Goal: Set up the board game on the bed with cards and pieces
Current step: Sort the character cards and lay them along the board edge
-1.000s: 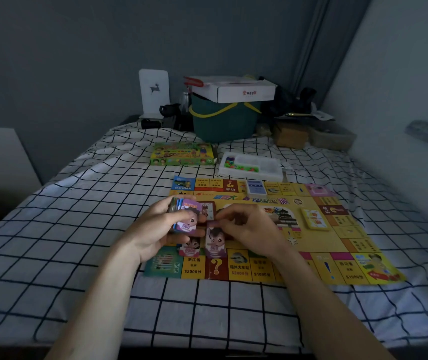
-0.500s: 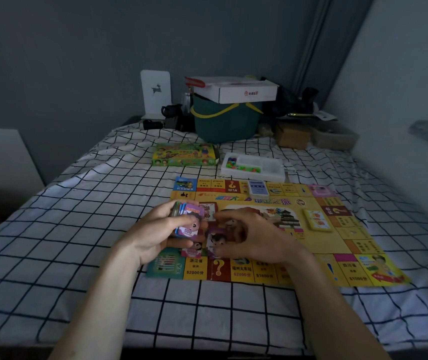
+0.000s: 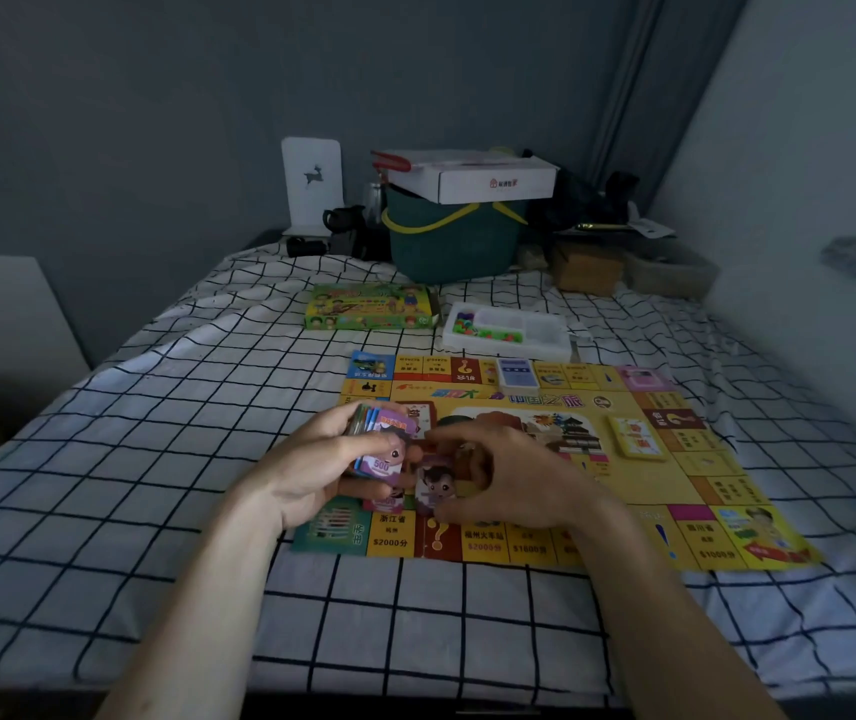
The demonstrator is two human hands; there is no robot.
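left hand (image 3: 306, 467) gripped fanned purple paper money stack (image 3: 383, 444) | right hand (image 3: 506, 483) pinched one note (image 3: 436, 488), just right of stack, over yellow game board (image 3: 639, 517) near edge | right hand nearer

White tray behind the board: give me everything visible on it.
The white compartment tray looks like moulded plastic, shallow and rectangular, lying flat on the checked bedsheet just beyond the game board's far edge, right of the green game box. Its left compartments hold small multicoloured pieces; the right ones look empty. Neither hand touches it.
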